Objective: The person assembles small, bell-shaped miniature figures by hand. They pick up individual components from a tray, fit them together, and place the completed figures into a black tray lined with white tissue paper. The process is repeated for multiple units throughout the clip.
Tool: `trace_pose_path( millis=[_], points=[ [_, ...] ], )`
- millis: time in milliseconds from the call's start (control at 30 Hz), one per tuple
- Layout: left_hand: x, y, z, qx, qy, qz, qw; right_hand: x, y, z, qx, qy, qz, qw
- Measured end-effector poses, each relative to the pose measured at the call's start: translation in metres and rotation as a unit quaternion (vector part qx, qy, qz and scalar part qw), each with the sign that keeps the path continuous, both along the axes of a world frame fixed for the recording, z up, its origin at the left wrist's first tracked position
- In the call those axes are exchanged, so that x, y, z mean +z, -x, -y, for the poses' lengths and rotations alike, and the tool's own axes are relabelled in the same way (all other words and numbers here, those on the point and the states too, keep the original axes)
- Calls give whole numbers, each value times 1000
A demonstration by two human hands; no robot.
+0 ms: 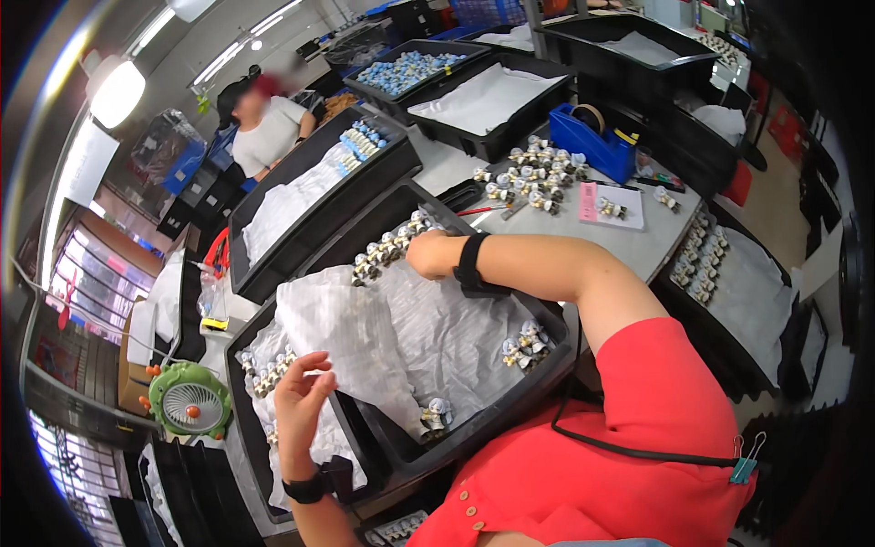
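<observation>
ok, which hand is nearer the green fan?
Left. The left hand is to the right of the fan, apart from it; the right hand is farther off, at the row of figurines.

My right hand is lying close beside a row of small figurines in a black tray lined with white sheeting; my fingertips are being hidden from view. My left hand, its fingers parted and slightly curled, is hovering over the adjoining tray. A green fan is standing at left; beyond, a blue tape dispenser is sitting beside clustered figurines.
</observation>
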State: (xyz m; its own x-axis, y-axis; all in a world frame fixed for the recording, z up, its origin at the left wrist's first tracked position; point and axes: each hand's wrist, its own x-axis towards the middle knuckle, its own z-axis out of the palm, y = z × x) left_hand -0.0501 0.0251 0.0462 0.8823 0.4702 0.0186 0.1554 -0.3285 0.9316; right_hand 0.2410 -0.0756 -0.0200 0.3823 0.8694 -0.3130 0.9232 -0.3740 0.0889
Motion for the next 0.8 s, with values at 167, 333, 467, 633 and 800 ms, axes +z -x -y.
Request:
trace_pose_path(
  millis=[167, 333, 467, 633, 800],
  points=[
    [4, -16, 38, -104, 65, 29, 992, -39, -17, -4, 126, 85, 29, 988],
    [-20, -22, 31, -85, 137, 50, 986, -50, -24, -9, 125, 17, 49, 991],
    [-42, -26, 16, -14, 257, 70, 964, -40, -25, -11, 151, 48, 45, 986],
    [-45, -26, 12, 33, 321, 118, 939, 16, 10, -32, 77, -78, -59, 992],
    [-44, -31, 13, 26, 423, 149, 893, 35, 59, -27, 263, -434, -279, 815]
  ],
)
